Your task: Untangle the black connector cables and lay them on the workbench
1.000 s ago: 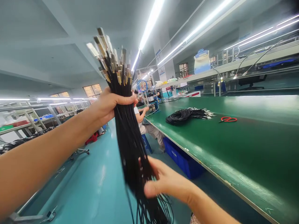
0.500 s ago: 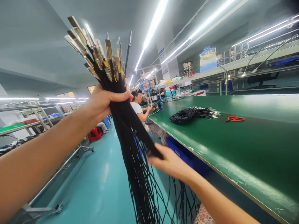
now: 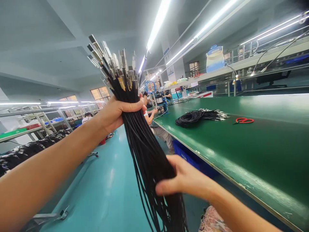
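Observation:
My left hand [image 3: 124, 111] is closed round the top of a thick bundle of black cables [image 3: 149, 146], just below their metal connectors [image 3: 118, 69], which fan out upward. Lower down, my right hand [image 3: 178, 177] wraps round the same bundle, thumb across the front and the other fingers mostly hidden behind. The cable lengths hang below it, and some strands stray to the left. The bottom ends run out of view.
On the green table [image 3: 253, 154] at right lie a coiled bundle of black cables [image 3: 200, 117] and red-handled scissors [image 3: 244, 120]. A co-worker [image 3: 149, 117] sits at the table's far end. A rack of black cables [image 3: 36, 145] stands at left; a blue crate [image 3: 184, 154] is under the table.
My left hand has lowered the bundle slightly and moved it right. My right hand has slid down and now spans more of the cables, which are gathered closer together.

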The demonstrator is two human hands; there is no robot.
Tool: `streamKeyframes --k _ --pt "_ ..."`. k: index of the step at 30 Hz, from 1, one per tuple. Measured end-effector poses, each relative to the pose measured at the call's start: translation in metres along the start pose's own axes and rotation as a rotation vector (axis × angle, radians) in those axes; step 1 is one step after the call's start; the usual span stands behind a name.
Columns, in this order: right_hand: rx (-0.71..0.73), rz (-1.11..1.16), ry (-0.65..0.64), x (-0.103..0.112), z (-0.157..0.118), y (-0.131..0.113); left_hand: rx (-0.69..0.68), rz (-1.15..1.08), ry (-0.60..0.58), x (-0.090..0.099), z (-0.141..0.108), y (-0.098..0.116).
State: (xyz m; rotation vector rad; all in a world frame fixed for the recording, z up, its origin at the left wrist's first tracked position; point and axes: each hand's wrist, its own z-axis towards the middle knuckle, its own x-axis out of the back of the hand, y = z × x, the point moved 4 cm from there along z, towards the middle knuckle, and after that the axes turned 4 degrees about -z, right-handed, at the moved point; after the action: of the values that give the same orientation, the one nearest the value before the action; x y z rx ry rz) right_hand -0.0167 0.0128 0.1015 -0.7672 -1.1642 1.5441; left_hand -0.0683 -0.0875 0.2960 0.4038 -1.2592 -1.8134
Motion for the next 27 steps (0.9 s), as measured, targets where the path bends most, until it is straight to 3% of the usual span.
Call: streamKeyframes --k 4,6,8,11,12,13,16,18,23,25,27 --pt "0.046 -0.259 0.486 0.06 0.009 0.009 -0.052 0.032 -0.046 -0.005 0.005 -0.007" --pt "0.037 -0.288 0.561 0.063 0.008 0.013 -0.084 0.052 -0.034 -0.005 0.012 -0.009" --pt "0.006 -0.249 0.449 0.047 0.003 0.017 -0.095 0.06 -0.033 -0.005 0.021 -0.01" --pt "-0.058 -0.145 0.121 0.02 -0.007 0.024 -0.071 0.063 -0.067 -0.009 0.028 -0.013" --pt "-0.07 -0.132 0.068 0.019 -0.008 0.025 -0.068 0.061 -0.072 -0.011 0.029 -0.013" --pt "-0.072 -0.132 0.068 0.023 -0.007 0.025 -0.069 0.058 -0.073 -0.013 0.029 -0.013" --pt "-0.037 -0.144 0.236 0.045 0.001 0.023 -0.083 0.055 -0.042 -0.018 0.031 -0.011" --pt "-0.018 -0.117 0.264 0.047 0.003 0.02 -0.082 0.064 -0.018 -0.019 0.033 -0.009" --pt "-0.049 -0.044 -0.057 0.012 -0.011 0.018 -0.069 0.054 0.015 -0.012 0.038 -0.006" --pt "-0.056 -0.143 0.011 0.016 -0.009 0.021 -0.071 0.052 0.026 -0.008 0.036 -0.007" --pt "-0.076 -0.333 0.193 0.032 -0.001 0.029 -0.071 0.062 0.032 -0.004 0.033 -0.009"
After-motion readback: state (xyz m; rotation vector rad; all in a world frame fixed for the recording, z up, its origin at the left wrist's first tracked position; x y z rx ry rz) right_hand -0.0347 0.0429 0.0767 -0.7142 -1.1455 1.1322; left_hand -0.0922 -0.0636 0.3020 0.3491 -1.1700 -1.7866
